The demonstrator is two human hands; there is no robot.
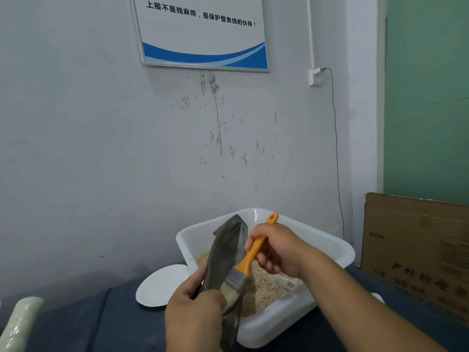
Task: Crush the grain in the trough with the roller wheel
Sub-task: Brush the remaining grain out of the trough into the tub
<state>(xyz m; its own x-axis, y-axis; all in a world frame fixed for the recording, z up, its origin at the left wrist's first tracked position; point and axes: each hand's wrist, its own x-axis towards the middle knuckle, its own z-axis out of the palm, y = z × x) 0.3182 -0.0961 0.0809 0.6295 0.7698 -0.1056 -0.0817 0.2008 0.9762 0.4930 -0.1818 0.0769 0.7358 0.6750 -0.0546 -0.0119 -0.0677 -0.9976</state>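
My left hand (195, 301) grips the tilted trough (227, 252), right hand (275, 250) pinching the brush (243, 270) (a hard flick could scatter grain (264, 288) past the tub (327, 247)).

trough (224, 252): dark grey metal, boat-shaped, pointed end up, tilted steeply over the tub | grain (264, 288): pale tan, heaped in the white plastic tub (337, 247) on the bench | brush (243, 270): orange handle, pale bristles against the trough's inner face near its lower end
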